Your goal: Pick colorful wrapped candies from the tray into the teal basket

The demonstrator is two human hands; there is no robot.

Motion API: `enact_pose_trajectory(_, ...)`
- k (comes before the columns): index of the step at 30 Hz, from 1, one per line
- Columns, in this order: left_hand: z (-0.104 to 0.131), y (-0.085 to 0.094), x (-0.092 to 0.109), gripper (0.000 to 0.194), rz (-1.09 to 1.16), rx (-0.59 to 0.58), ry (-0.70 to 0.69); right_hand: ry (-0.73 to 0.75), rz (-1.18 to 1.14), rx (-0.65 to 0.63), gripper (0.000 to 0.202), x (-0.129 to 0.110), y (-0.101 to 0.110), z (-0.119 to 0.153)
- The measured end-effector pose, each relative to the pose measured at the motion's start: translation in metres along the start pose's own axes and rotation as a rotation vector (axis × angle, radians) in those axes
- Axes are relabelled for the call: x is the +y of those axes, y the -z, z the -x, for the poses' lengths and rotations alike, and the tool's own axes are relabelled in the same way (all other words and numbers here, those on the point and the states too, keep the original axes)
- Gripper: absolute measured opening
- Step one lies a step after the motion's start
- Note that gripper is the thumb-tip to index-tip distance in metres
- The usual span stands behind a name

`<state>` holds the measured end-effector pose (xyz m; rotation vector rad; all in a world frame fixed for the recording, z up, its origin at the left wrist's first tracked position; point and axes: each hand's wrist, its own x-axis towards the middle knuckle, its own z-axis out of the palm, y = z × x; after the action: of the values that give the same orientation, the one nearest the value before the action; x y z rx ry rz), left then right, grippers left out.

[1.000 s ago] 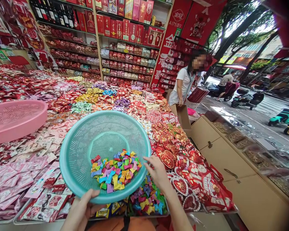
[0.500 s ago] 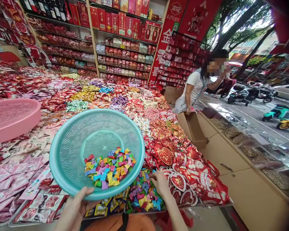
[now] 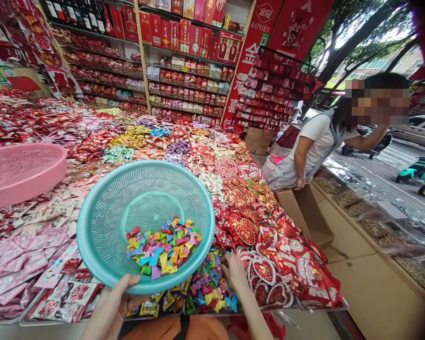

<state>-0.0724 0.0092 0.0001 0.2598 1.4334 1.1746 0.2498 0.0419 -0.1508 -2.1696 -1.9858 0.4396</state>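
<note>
My left hand (image 3: 122,295) grips the near rim of a round teal plastic basket (image 3: 88,241), thumb over the edge and fingers underneath. The basket is tilted towards me. Small candies in bright wrappers (image 3: 165,250) lie in its lower right part. My right hand (image 3: 234,271) rests at the right edge of a pile of similar candies (image 3: 207,283), just beside the basket. Its fingers are bent down into the pile, and whether they pinch a candy is hidden. Dark blue and yellow packets (image 3: 159,302) lie under the basket's near edge.
Red heart-shaped packs (image 3: 264,269) border my right hand. A pink basket (image 3: 28,184) stands at left among wrapped sweets. On the right, a person (image 3: 315,141) leans by an open cardboard box (image 3: 304,212) and a cabinet (image 3: 368,283). Stocked shelves (image 3: 187,71) line the back.
The person at right has come closer, further right in view, with the cardboard box shifting too. My view has turned slightly. My hands and the teal basket keep nearly the same positions.
</note>
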Motion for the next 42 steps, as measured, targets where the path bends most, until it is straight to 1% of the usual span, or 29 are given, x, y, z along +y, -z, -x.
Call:
enact_pose_trajectory(2,0.001,-0.001,-0.001,0.009,-0.006,0.006,-0.009,0.013,-0.02,0.014,0.014,-0.001,0.0,0.0)
enact_pose_trajectory(7,0.004,-0.005,-0.004,0.009,-0.015,0.037,-0.09,0.056,-0.041,0.064,0.016,-0.003,-0.001,-0.001)
enact_pose_trajectory(12,-0.003,0.0,-0.01,0.016,0.004,0.052,-0.066,0.12,-0.079,0.104,0.015,-0.005,-0.002,0.0)
enact_pose_trajectory(18,-0.01,0.007,-0.015,0.017,0.021,0.06,-0.056,0.134,-0.125,0.097,0.018,-0.009,-0.001,-0.001)
enact_pose_trajectory(24,-0.005,0.004,-0.009,0.011,0.02,0.048,-0.026,0.139,-0.118,0.081,0.015,-0.014,0.0,-0.002)
enact_pose_trajectory(26,-0.004,0.004,-0.008,0.01,0.014,0.045,-0.027,0.137,-0.112,0.088,0.015,-0.015,0.0,-0.002)
enact_pose_trajectory(30,-0.005,0.005,-0.011,0.01,0.004,0.038,-0.075,0.146,-0.115,0.085,0.017,-0.018,0.003,-0.002)
enact_pose_trajectory(33,-0.005,0.004,-0.01,0.01,0.006,0.036,-0.053,0.149,-0.143,0.083,0.02,-0.02,0.006,-0.002)
enact_pose_trajectory(36,-0.003,0.002,-0.006,0.01,0.014,0.039,-0.034,0.149,-0.198,0.096,0.018,-0.02,0.01,-0.003)
enact_pose_trajectory(38,-0.002,0.002,-0.004,0.011,0.018,0.032,-0.031,0.151,-0.259,0.112,0.016,-0.019,0.017,-0.003)
enact_pose_trajectory(40,-0.001,0.002,-0.004,0.012,0.015,0.015,-0.015,0.149,-0.328,0.134,0.014,-0.016,0.029,-0.003)
enact_pose_trajectory(42,-0.001,0.001,-0.005,0.011,0.011,0.014,-0.024,0.148,-0.39,0.178,0.013,-0.015,0.048,-0.004)
